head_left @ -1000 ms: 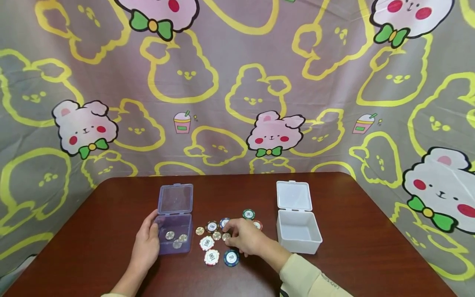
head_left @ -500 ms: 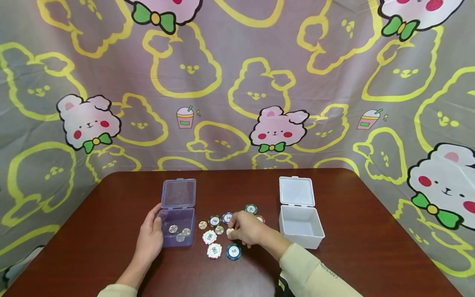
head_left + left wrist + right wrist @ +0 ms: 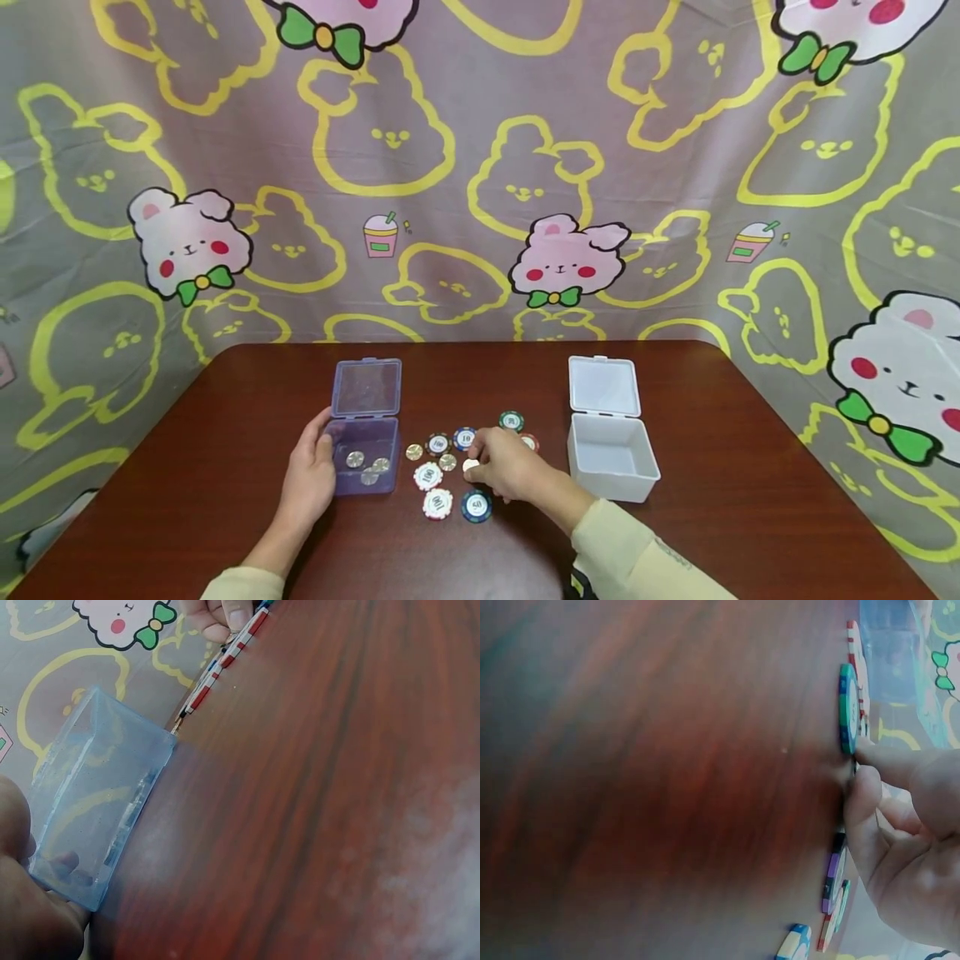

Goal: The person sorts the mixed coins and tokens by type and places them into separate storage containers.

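Gold coin (image 3: 470,465) pinched by the right hand (image 3: 513,465) among chips

The purple translucent box (image 3: 363,433), to the left of the right fingers, is held at its left side by the left hand (image 3: 309,475); in the left wrist view, some fingertips are seen through its wall. Its lid (image 3: 367,387) is tipped open, and three shiny coins (image 3: 355,459) are contained in it. To the right of the right fingers, beside the wrist, the white box (image 3: 615,488) is likewise left with its white lid (image 3: 603,386) raised; its pale inside is exposed.

Just beyond the right fingertips, a blue chip (image 3: 462,438) is seen, with a dark chip (image 3: 438,444) set to its left. Past the knuckles, a green chip (image 3: 512,421) is seen, and a red-edged chip (image 3: 529,442) is partly hidden by the hand. Nearer than the fingertips, a blue-green chip (image 3: 476,506) is laid; to their left, two white chips (image 3: 428,476) and two loose coins (image 3: 447,462) are spread on the surface (image 3: 450,558).

The gold coin, small and brightly lit, is caught between thumb and index finger; whether it is lifted cannot be told.
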A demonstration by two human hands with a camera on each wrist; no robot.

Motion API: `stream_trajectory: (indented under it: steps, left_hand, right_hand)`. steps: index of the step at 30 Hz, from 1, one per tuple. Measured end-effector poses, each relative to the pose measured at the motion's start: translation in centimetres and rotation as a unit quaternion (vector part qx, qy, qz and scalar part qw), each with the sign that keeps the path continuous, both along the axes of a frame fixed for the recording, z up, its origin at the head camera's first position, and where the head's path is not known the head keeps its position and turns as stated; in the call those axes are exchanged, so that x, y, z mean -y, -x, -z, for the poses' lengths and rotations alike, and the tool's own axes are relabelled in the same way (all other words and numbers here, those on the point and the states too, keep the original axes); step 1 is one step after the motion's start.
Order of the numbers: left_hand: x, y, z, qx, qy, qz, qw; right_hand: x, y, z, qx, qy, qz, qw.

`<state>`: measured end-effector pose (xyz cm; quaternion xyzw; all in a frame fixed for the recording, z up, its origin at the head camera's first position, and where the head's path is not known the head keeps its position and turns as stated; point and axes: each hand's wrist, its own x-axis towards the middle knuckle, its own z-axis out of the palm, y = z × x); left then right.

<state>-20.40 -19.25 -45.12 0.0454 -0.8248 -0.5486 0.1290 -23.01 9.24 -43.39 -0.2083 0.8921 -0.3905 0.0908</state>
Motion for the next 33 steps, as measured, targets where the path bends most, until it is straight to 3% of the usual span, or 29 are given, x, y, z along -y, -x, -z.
stream_trajectory:
  steps: [6,17,23,28,33]
  left_hand:
    - [-0.08,-0.18,0.27,0.003,-0.009,0.002,1.0000]
    - [-0.08,-0.42,0.58,0.003,-0.012,0.001,0.9999]
    - [-0.01,-0.32,0.60,-0.001,-0.013,-0.002,0.9999]
    - [0.07,-0.13,0.44,-0.005,-0.012,-0.003,0.9999]
    - [0.04,0.14,0.27,-0.012,-0.014,-0.002,0.9998]
  right_hand:
    - [-0.03,-0.31,0.36,-0.090,-0.035,0.000,0.9953]
    - [-0.20,-0.30,0.92,-0.121,-0.036,0.003,0.9920]
    - [-0.27,-0.24,0.79,-0.100,-0.005,-0.015,0.9948]
    - [-0.16,0.02,0.48,-0.038,0.045,-0.011,0.9982]
    - [0.37,0.14,0.15,0.008,0.112,-0.005,0.9937]
